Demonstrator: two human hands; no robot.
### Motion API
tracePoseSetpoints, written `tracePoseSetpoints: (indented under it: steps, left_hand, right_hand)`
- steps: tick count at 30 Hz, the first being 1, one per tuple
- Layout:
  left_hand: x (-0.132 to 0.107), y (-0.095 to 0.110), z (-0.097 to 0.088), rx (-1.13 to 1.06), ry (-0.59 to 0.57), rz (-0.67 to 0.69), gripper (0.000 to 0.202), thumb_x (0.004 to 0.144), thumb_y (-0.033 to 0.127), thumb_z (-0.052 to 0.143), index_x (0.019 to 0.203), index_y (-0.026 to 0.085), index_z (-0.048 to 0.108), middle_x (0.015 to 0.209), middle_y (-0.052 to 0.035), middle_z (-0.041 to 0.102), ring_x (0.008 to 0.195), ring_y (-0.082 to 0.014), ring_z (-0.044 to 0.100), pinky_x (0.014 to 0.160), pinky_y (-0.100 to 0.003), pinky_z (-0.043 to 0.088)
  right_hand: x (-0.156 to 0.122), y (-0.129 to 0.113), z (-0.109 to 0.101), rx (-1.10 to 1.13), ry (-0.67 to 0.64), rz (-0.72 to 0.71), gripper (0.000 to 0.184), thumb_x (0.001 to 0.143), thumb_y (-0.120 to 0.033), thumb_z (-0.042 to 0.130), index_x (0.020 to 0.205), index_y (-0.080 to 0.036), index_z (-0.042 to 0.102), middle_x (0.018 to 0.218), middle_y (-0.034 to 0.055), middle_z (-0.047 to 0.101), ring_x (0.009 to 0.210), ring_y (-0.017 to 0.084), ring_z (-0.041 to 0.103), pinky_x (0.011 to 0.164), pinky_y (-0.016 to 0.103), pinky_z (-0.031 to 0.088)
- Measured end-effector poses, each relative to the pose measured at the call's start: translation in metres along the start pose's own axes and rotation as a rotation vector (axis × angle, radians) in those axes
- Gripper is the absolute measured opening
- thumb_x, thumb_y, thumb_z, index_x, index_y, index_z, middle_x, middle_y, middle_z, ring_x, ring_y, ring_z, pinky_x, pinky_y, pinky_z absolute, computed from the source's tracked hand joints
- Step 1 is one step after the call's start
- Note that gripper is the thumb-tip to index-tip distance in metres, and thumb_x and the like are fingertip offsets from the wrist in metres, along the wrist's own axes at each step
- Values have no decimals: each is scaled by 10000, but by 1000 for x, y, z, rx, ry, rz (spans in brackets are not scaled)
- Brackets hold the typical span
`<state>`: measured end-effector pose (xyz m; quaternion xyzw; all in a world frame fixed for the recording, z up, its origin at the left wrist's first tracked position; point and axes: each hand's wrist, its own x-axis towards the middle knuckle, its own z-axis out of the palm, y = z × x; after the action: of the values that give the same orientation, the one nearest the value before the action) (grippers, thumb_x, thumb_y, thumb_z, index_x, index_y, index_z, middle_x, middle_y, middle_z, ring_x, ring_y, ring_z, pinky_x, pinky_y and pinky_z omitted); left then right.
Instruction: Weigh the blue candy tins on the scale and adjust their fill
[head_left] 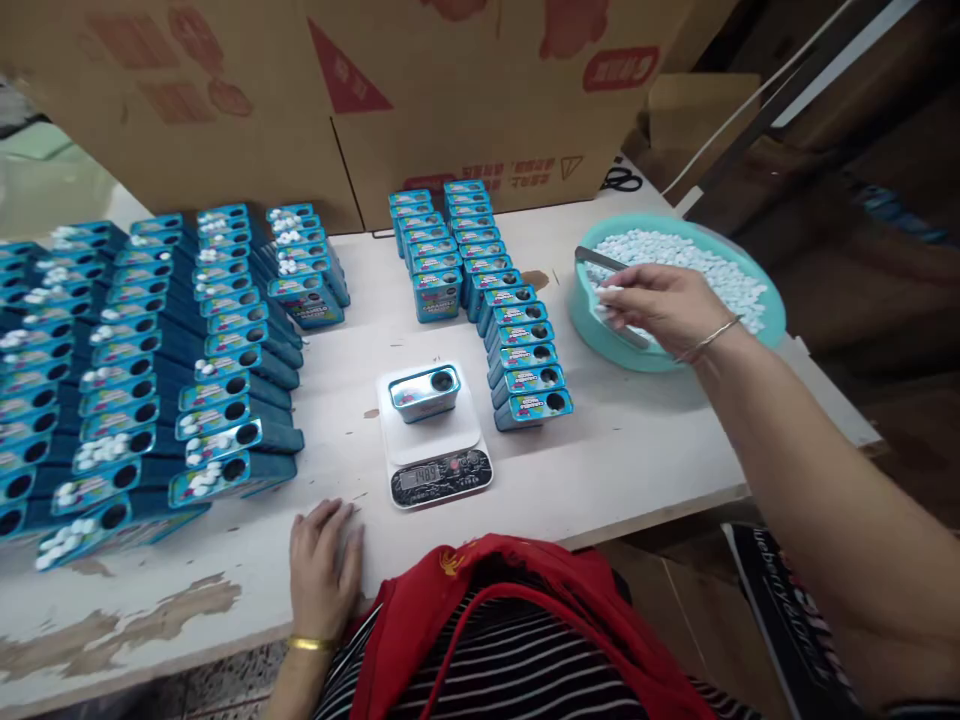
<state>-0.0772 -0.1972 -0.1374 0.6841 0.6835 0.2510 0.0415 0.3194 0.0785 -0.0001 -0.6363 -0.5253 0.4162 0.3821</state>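
My right hand (pixel 664 305) is over a turquoise basin (pixel 611 345) full of small white candies (pixel 697 260). Its fingers are pinched together with a few white candies at the tips. A grey metal strip (pixel 600 259) shows beside those fingers; its full shape is hidden. My left hand (pixel 324 560) lies on the table near its front edge, fingers stretched out and holding nothing. Between the hands stands a white kitchen scale (pixel 435 440) with a lit display. On its pan sits one blue tin (pixel 424 393) with a round dark opening in the top.
Rows of blue tins (pixel 240 385), many topped with white candies, fill the left side. Two more columns of tins (pixel 521 330) stand behind and right of the scale. A large cardboard box (pixel 262 130) backs the table. Black scissors (pixel 621 180) lie at the back.
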Motion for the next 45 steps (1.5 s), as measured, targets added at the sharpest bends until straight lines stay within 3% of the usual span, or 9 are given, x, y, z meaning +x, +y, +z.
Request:
tracePoseSetpoints:
  steps: [6, 11, 18, 22, 25, 29, 32, 39, 45]
  left_hand:
    - [0, -1, 1, 0, 6, 8, 282, 863, 230, 523, 1143, 202, 541, 1147, -116, 571, 1088, -250, 541, 1058, -520, 326]
    - [-2, -2, 1, -8, 10, 4, 287, 862, 235, 523, 1146, 203, 542, 1151, -112, 574, 1091, -243, 543, 1074, -518, 312]
    - [-2, -1, 2, -13, 20, -2, 276, 867, 242, 519, 1137, 193, 545, 1145, -114, 575, 1086, -240, 543, 1073, -509, 317]
    - [-2, -1, 2, -6, 20, 4, 269, 866, 237, 526, 1129, 182, 550, 1134, -115, 576, 1086, -238, 538, 1070, -503, 320]
    - [-3, -1, 3, -12, 19, -4, 263, 865, 239, 529, 1120, 181, 554, 1137, -114, 577, 1091, -234, 537, 1078, -498, 313]
    - [-4, 0, 3, -26, 4, -25, 263, 863, 240, 531, 1118, 186, 560, 1139, -108, 581, 1096, -228, 538, 1090, -493, 301]
    - [-4, 1, 2, -33, 1, -36, 264, 860, 244, 532, 1115, 182, 567, 1133, -109, 584, 1098, -229, 537, 1089, -492, 303]
    - [-3, 2, 2, -55, -3, -72, 260, 862, 273, 525, 1104, 192, 575, 1126, -108, 590, 1092, -235, 545, 1076, -506, 318]
    - [-2, 2, 2, -49, -2, -66, 256, 868, 273, 515, 1109, 202, 567, 1128, -104, 589, 1087, -232, 549, 1082, -499, 315]
  right_hand:
    - [-55, -55, 96, 242, -487, -113, 189, 702, -256, 719, 807, -158, 596, 624, -15, 588, 502, 73, 533, 465, 199, 469]
    - [-67, -54, 134, 107, -659, -166, 69, 751, -167, 611, 808, -144, 579, 616, -37, 555, 465, 65, 514, 450, 200, 438]
    - [-71, -55, 139, -424, -531, -513, 137, 772, -61, 552, 833, -107, 666, 808, 47, 612, 673, 103, 555, 623, 236, 445]
    - [-73, -59, 141, -563, -528, -629, 162, 793, -51, 547, 837, -117, 688, 857, 79, 637, 821, 155, 580, 760, 283, 450]
    - [-72, -62, 139, -488, -513, -588, 119, 793, -85, 575, 816, -127, 684, 851, 75, 650, 807, 161, 596, 753, 294, 469]
    - [-70, -61, 126, -170, -581, -259, 114, 803, -194, 620, 881, -128, 667, 627, 9, 599, 518, 99, 539, 513, 245, 470]
    - [-67, -54, 116, -36, -560, -145, 160, 769, -249, 688, 876, -132, 664, 572, -8, 582, 477, 83, 521, 455, 222, 457]
    - [-70, -51, 119, -150, -520, -206, 121, 743, -239, 723, 793, -139, 677, 541, -10, 567, 486, 91, 529, 468, 222, 441]
    - [-72, -64, 136, -513, -534, -480, 82, 771, -102, 631, 770, -146, 699, 685, 21, 627, 602, 106, 539, 589, 240, 397]
